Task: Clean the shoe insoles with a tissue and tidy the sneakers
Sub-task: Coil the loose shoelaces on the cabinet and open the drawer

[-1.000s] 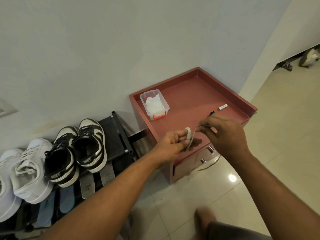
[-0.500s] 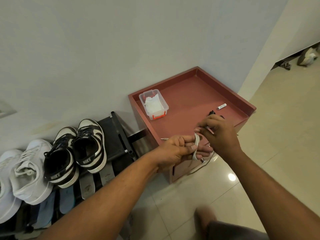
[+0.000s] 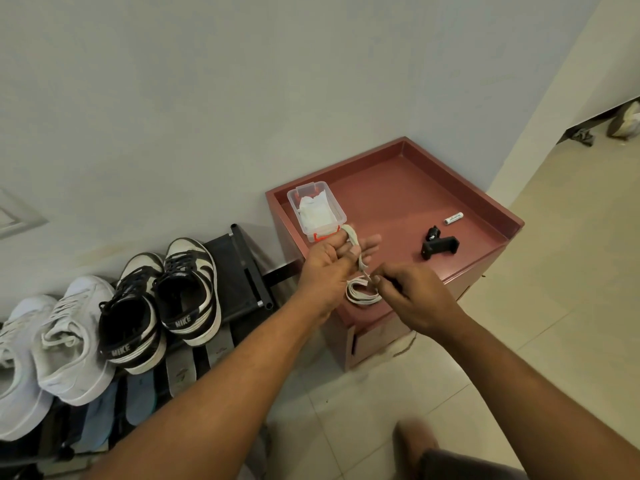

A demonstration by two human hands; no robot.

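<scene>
A white shoelace (image 3: 360, 292) runs between both hands above the front of the red cabinet (image 3: 391, 202). My left hand (image 3: 329, 268) has the lace looped over its fingers, which are partly spread. My right hand (image 3: 412, 299) pinches the lace's lower part, where it hangs in coils. A black-and-white sneaker pair (image 3: 162, 303) and a white sneaker pair (image 3: 48, 344) stand on the black shoe rack (image 3: 239, 271) at left. Several insoles (image 3: 180, 370) lie on the rack's lower shelf. A clear plastic box with tissues (image 3: 317, 211) sits on the cabinet's back left corner.
A black clip-like holder (image 3: 438, 245) and a small white battery (image 3: 453, 218) lie on the cabinet top. The wall is right behind the rack and cabinet. Tiled floor spreads to the right. My foot (image 3: 415, 441) shows at the bottom.
My hands have moved the lace: the left hand rose toward the tissue box with fingers opening, the right hand dropped lower and coils now hang between them.
</scene>
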